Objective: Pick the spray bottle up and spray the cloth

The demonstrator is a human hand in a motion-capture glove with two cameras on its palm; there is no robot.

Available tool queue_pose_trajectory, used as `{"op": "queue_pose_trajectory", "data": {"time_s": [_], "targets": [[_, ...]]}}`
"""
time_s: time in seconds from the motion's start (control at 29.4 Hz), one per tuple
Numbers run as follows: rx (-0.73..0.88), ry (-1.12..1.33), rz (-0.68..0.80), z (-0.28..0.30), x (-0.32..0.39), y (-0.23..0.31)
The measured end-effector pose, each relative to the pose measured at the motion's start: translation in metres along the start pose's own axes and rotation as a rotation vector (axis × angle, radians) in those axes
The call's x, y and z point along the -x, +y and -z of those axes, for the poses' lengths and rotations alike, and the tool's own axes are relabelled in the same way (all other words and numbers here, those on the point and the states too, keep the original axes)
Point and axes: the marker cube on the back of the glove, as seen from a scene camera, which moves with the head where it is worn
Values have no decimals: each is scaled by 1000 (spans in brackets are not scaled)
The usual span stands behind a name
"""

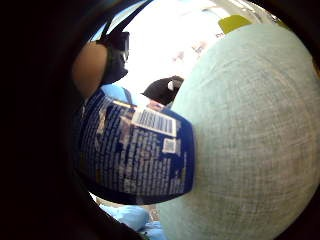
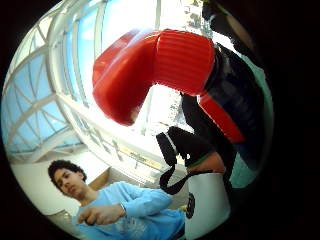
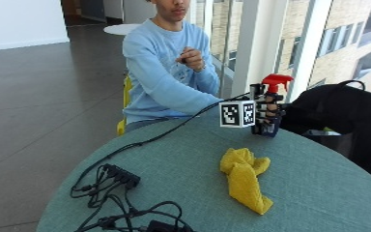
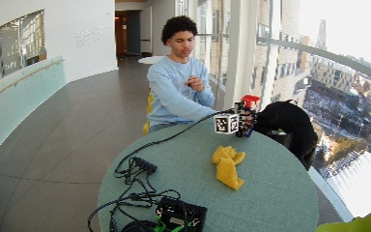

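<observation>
Outside view: gloved right hand [image 3: 267, 114] wraps round the spray bottle [image 3: 270, 104], upright at the table's [image 3: 173, 169] far edge, w/ yellow cloth [image 3: 245, 178] lying crumpled near, toward table centre.

Bottle seems just off the tabletop, red trigger head on top; cloth soft, folded on itself; bare hand raised at chest. Wide outside view: same grip, bottle [image 4: 247, 115] apart from cloth [image 4: 226, 166], so spraying prob. needs a turn of the nozzle first. Little-finger view: blue glossy label w/ barcode close to palm, woven grey-green tabletop beside. Thumb view: ribbed red plastic sprayer head [image 2: 155, 70], smooth and curved.
</observation>
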Motion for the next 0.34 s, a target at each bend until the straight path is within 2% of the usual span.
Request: {"op": "queue_pose_trajectory", "data": {"time_s": [0.34], "targets": [[-12,83,29,31,2,14]]}}
